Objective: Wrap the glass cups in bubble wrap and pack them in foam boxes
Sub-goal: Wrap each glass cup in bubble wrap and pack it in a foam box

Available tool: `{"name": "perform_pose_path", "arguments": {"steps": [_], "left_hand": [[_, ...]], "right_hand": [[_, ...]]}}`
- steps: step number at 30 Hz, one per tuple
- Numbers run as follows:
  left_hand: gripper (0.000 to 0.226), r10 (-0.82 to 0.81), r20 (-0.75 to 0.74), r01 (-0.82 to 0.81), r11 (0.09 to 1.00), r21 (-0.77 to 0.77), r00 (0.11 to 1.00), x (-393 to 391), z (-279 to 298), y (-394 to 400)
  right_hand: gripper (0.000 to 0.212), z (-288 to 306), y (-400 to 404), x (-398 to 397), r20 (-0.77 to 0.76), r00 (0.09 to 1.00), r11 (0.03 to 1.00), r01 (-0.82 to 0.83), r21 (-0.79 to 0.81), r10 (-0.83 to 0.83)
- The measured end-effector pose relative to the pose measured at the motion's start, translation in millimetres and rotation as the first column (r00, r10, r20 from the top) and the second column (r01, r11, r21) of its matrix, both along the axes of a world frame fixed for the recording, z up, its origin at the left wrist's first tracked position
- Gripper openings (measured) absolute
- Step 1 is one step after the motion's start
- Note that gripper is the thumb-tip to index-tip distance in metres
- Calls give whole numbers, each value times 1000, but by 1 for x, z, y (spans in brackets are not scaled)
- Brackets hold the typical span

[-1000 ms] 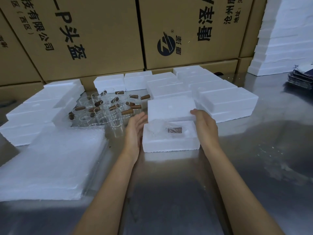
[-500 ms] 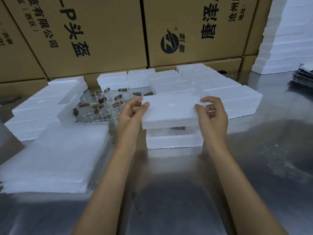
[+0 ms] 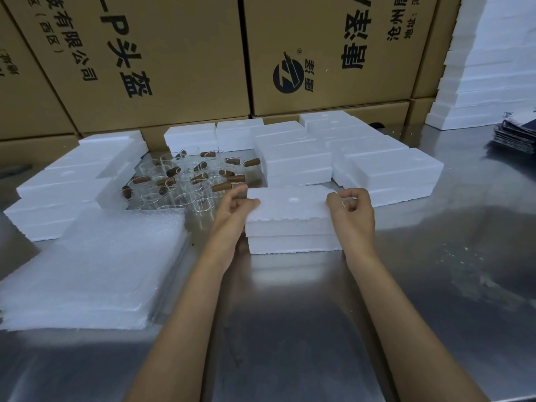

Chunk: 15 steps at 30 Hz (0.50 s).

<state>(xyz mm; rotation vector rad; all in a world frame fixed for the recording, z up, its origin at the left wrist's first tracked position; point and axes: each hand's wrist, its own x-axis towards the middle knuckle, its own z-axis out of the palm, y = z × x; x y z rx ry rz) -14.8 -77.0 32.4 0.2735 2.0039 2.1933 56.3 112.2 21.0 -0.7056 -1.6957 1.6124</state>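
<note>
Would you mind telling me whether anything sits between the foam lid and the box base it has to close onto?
Nothing visible does. The foam lid lies directly over the box base, held at its ends by the left hand and right hand. The glass cups stand apart, behind and to the left.

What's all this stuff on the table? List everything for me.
Foam lid: one, white, held over the box in front.
Foam box: one, white, under the lid, centre.
Closed foam boxes: many, white, ringing the far side.
Glass cups: a cluster, clear with brown handles, behind the left hand; too crowded to count.
Bubble wrap: a stack of sheets, whitish, near left.
Cartons: several, brown, along the back.
Foam stack: white, far right.
Dark flat items: a pile, right edge; kind unclear.
Table: shiny metal.
Left hand: grips the lid's left edge.
Right hand: grips its right edge.
</note>
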Motion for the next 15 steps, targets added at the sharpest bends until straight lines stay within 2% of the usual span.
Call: {"name": "perform_pose_path", "arguments": {"steps": [4, 10, 15], "left_hand": [[29, -95, 78, 94, 995, 26, 992, -1, -6, -1], [18, -85, 48, 86, 996, -17, 995, -3, -12, -2], [21, -79, 40, 79, 997, 3, 996, -5, -14, 0]], "right_hand": [[22, -1, -2, -1, 29, 999, 996, -44, -78, 46], [21, -1, 0, -1, 50, 997, 995, -57, -86, 62], [17, -1, -1, 1, 33, 996, 993, -83, -83, 86]]}}
